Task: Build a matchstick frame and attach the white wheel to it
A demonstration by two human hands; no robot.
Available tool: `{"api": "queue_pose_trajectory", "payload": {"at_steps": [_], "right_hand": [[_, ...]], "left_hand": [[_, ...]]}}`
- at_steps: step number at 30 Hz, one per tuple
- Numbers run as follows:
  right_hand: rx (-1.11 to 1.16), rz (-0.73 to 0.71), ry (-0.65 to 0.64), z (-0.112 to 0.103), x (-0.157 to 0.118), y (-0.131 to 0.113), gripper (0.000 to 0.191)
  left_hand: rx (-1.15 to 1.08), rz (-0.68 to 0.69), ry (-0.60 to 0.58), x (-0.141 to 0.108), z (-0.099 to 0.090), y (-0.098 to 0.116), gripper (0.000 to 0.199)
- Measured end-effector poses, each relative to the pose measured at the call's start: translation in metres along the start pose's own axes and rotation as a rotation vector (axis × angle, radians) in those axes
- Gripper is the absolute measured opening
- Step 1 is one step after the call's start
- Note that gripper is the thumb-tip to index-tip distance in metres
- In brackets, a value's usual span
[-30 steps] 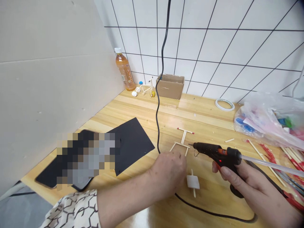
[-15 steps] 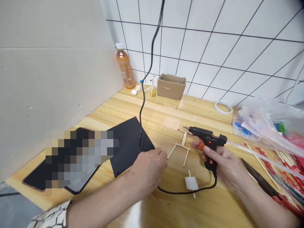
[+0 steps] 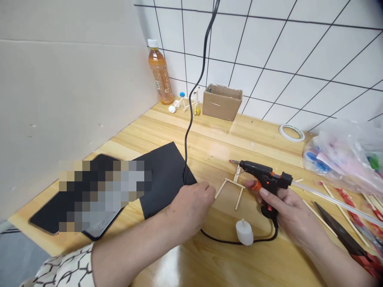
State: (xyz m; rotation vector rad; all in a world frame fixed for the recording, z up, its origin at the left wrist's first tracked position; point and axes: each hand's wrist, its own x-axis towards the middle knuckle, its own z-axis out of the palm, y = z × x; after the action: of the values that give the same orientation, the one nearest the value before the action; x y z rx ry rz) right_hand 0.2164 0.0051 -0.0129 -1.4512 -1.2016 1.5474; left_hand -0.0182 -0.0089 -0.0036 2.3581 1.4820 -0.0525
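1. Well, my right hand point(image 3: 291, 209) wraps the glue gun point(image 3: 260, 171), right of centre.
2. My left hand point(image 3: 194, 205) curls over the cord point(image 3: 186, 147), lower centre; can't tell if it's gripping.
3. The gun partly hides the stick frame point(image 3: 234, 183).

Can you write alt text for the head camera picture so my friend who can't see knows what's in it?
A right hand holds a black glue gun over a small frame of thin sticks on a wooden table, while the left hand grips a black cord.
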Motion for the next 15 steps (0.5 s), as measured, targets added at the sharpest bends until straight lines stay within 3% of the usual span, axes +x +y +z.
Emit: {"api": "queue_pose_trajectory", "payload": {"at_steps": [7, 15], "right_hand": [[-0.032, -0.014, 0.020, -0.001, 0.001, 0.003, 0.025], [-0.085, -0.036, 0.011, 0.002, 0.000, -0.002, 0.038]], "left_hand": [[0.022, 0.009, 0.017, 0.003, 0.003, 0.000, 0.012], [0.038, -0.012, -0.046, 0.002, -0.007, 0.006, 0.013]]}}
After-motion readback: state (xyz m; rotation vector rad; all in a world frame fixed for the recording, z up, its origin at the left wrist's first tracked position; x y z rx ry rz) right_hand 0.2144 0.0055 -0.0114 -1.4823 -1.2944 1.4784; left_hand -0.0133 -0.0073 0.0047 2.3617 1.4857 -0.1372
